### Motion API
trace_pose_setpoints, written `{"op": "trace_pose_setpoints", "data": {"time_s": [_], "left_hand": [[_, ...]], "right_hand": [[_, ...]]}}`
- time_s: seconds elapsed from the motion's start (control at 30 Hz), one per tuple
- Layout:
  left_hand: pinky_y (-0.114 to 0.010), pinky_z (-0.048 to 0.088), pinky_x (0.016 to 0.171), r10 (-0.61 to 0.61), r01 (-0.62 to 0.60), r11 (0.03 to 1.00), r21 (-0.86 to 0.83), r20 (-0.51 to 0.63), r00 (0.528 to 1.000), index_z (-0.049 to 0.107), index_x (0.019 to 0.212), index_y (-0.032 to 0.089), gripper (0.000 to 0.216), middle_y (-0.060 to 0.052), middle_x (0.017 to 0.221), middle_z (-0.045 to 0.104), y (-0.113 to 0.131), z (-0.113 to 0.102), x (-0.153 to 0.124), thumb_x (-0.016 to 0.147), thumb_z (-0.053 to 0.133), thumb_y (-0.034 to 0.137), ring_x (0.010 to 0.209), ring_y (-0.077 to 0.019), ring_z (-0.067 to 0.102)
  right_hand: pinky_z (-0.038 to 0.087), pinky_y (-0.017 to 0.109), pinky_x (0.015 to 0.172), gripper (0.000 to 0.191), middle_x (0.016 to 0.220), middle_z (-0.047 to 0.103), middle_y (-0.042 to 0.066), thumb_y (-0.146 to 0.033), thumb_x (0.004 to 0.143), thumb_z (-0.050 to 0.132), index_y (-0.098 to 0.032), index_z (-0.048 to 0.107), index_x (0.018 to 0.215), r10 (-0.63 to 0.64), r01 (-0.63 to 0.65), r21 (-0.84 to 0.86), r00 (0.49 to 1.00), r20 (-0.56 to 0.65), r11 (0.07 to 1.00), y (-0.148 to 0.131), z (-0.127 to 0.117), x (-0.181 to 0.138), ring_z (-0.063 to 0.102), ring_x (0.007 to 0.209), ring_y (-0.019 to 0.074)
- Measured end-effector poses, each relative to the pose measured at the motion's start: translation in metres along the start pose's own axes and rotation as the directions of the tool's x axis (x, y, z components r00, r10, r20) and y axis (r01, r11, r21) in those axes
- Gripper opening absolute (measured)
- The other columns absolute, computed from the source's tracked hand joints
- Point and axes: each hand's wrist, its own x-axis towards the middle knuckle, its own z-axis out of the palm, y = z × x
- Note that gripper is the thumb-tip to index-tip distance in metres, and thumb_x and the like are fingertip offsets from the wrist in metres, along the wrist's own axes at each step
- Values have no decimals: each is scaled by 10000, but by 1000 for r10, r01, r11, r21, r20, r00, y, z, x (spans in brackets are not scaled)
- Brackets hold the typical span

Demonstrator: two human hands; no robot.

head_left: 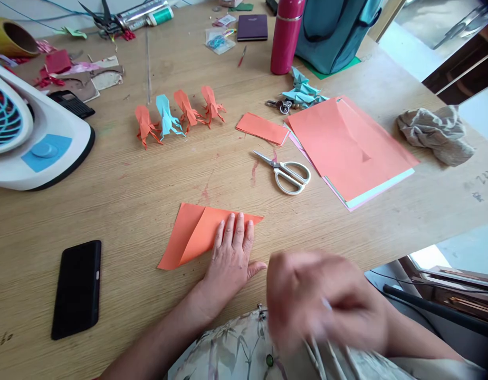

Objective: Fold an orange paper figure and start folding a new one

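Note:
A folded sheet of orange paper (188, 232) lies on the wooden table in front of me, one corner brought over along a slanting edge. My left hand (230, 253) rests flat on its right part, fingers stretched out and pressing the fold. To the right, my right hand (323, 301) is raised above my lap, away from the paper. It looks curled, but motion blur hides whether anything is in its fingers. White-handled scissors (291, 177) lie on the table beyond both hands.
Several folded paper figures (182, 108) stand in a row farther back. A stack of coloured paper (354, 153) lies right, beside a crumpled cloth (437, 134). A black phone (76, 289) and a white fan (38, 137) are at left; a pink bottle (287, 37) stands behind.

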Motion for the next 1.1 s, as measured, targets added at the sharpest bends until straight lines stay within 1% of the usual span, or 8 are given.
{"op": "trace_pose_setpoints", "data": {"time_s": [0.07, 0.17, 0.37, 0.47, 0.6, 0.8, 1.0, 1.1], "left_hand": [[-564, 268, 1183, 3, -3, 1000, -2, 16, 1000, 382, 1504, 44, 916, -259, 1566, 348, 0, -2, 1, 868, 512, 691, 1451, -420, 327], [-571, 279, 1178, 6, -5, 1000, -24, 43, 999, 398, 1496, 49, 959, -263, 1562, 353, 0, -6, 2, 822, 566, 710, 1448, -429, 331], [-576, 307, 1165, 5, -3, 999, -35, 48, 999, 423, 1481, 46, 976, -268, 1551, 365, 0, -10, 3, 792, 604, 713, 1432, -431, 362], [-580, 309, 1162, 13, -10, 999, -38, 63, 998, 412, 1487, 45, 990, -272, 1555, 355, 0, -11, 4, 784, 616, 711, 1433, -433, 358], [-586, 304, 1162, 13, -9, 999, -47, 77, 997, 405, 1492, 49, 980, -277, 1555, 353, -1, -12, 4, 795, 601, 710, 1437, -437, 348], [-576, 294, 1167, 14, -10, 999, -45, 91, 996, 392, 1499, 56, 991, -276, 1555, 355, -1, -12, 4, 784, 628, 700, 1438, -434, 347], [-556, 261, 1185, 2, 0, 999, -43, 40, 999, 390, 1499, 54, 939, -261, 1558, 364, 2, -8, 2, 842, 537, 710, 1457, -409, 324], [-535, 276, 1184, -4, 4, 1000, -17, 42, 999, 412, 1488, 61, 928, -239, 1558, 377, 2, -9, 1, 848, 508, 726, 1453, -394, 339]], "right_hand": [[476, 328, 719, 331, 995, 693, 91, -255, 1033, 381, -188, 672, 1176, 19, -19, -40, 1000, 13, 999, 37, 15, 20, 604, 846, 177], [430, 366, 730, 298, 1049, 671, 126, -145, 975, 494, -153, 644, 1233, 47, -40, -334, 999, 12, 942, 69, 39, 23, 555, 866, 224], [350, 364, 681, 365, 862, 571, 79, -274, 988, 527, -184, 594, 1335, 117, -28, -504, 983, 145, 863, 68, 62, 11, 449, 755, 230], [324, 365, 674, 379, 838, 548, 71, -298, 997, 517, -161, 586, 1343, 158, -58, -543, 978, 139, 838, 67, 66, 12, 439, 753, 229], [325, 364, 680, 443, 843, 550, 80, -300, 987, 536, -66, 553, 1363, 181, -90, -568, 978, 105, 818, 66, 69, 9, 443, 761, 228], [372, 376, 677, 425, 872, 585, 108, -271, 986, 508, -48, 555, 1344, 228, -149, -562, 971, 72, 814, 56, 66, 13, 484, 775, 248], [450, 406, 862, 516, 1310, 587, 207, -187, 985, 482, -59, 390, 1476, 45, -4, -329, 992, 118, 944, 57, 68, 22, 545, 1070, 290], [444, 422, 922, 516, 1394, 555, 227, -202, 999, 458, -20, 373, 1474, -6, 44, -271, 990, 143, 962, 62, 73, 24, 539, 1164, 302]]}}
